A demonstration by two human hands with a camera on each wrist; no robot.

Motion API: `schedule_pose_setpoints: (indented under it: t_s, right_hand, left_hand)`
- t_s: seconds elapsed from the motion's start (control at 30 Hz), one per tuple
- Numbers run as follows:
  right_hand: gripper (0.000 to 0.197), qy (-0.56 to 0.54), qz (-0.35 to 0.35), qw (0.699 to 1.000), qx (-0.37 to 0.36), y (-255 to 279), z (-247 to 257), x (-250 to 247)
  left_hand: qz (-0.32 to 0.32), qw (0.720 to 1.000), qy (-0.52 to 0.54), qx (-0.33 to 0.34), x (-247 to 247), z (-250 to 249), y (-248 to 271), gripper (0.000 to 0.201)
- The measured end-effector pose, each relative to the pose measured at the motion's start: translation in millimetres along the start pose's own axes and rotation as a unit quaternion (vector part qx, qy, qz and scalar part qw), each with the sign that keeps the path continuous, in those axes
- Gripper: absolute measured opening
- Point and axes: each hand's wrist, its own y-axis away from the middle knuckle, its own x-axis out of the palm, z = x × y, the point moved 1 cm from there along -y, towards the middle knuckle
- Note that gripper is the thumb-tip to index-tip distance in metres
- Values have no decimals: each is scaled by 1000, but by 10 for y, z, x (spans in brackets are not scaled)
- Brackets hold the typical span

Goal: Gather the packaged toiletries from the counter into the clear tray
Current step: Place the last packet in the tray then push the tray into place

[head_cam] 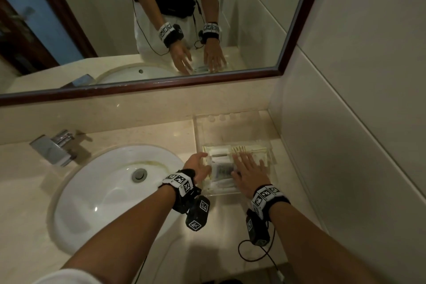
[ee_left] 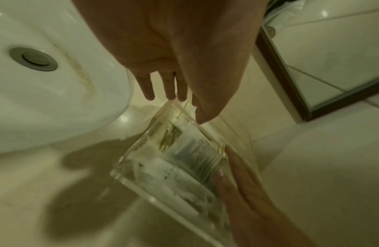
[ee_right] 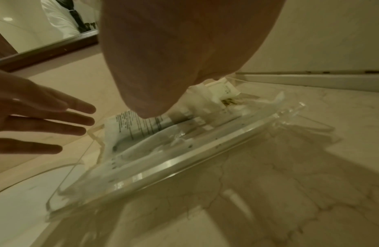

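Note:
The clear tray (head_cam: 220,192) sits on the beige counter to the right of the sink. Inside lie several packaged toiletries: a white packet with black print (head_cam: 222,169), a small white sachet (head_cam: 217,151) and a pack of thin sticks (head_cam: 239,149). My right hand (head_cam: 247,163) hovers flat over the tray with fingers spread, palm down on or just above the packets (ee_right: 129,127). My left hand (head_cam: 199,160) is at the tray's left wall, fingers (ee_left: 169,90) straight, holding nothing. The tray rim (ee_right: 184,163) and printed packet (ee_left: 205,153) show blurred in both wrist views.
A white sink basin (head_cam: 110,191) with a chrome faucet (head_cam: 53,147) lies left of the tray. A larger clear holder (head_cam: 230,122) stands behind it against the backsplash. A framed mirror (head_cam: 290,41) is above, a tiled wall (head_cam: 345,145) close on the right.

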Motion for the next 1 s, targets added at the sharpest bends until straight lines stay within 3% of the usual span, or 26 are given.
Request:
schedule_pose_setpoints:
  t_s: [0.13, 0.23, 0.33, 0.5, 0.63, 0.73, 0.83, 1.0]
  right_hand:
    - [61, -11, -36, 999, 6, -10, -48, -25]
    - [70, 2, -55, 998, 0, 14, -74, 22]
    - [66, 13, -57, 998, -5, 35, -104, 147]
    - [62, -7, -51, 999, 10, 6, -173, 298]
    - [71, -30, -26, 999, 1, -44, -236, 344]
    - [76, -16, -47, 999, -17, -54, -306, 373]
    - [71, -15, -90, 995, 28, -16, -383, 371]
    - [71, -65, -90, 991, 79, 18, -405, 337]
  left_hand:
    - [-8, 988, -129, 89, 188, 22, 15, 68]
    - [-32, 957, -249, 148, 375, 6, 12, 68]
    - [-47, 936, -302, 176, 561, -39, 17, 64]
    - [-35, 932, -319, 165, 842, 21, -37, 68]
    - [-40, 927, -344, 144, 955, 134, -103, 64]
    - [-52, 925, -347, 144, 964, 136, -104, 65]
    - [-65, 924, -351, 135, 963, 168, -54, 65]
    - [-67, 927, -350, 117, 930, 205, -50, 67]
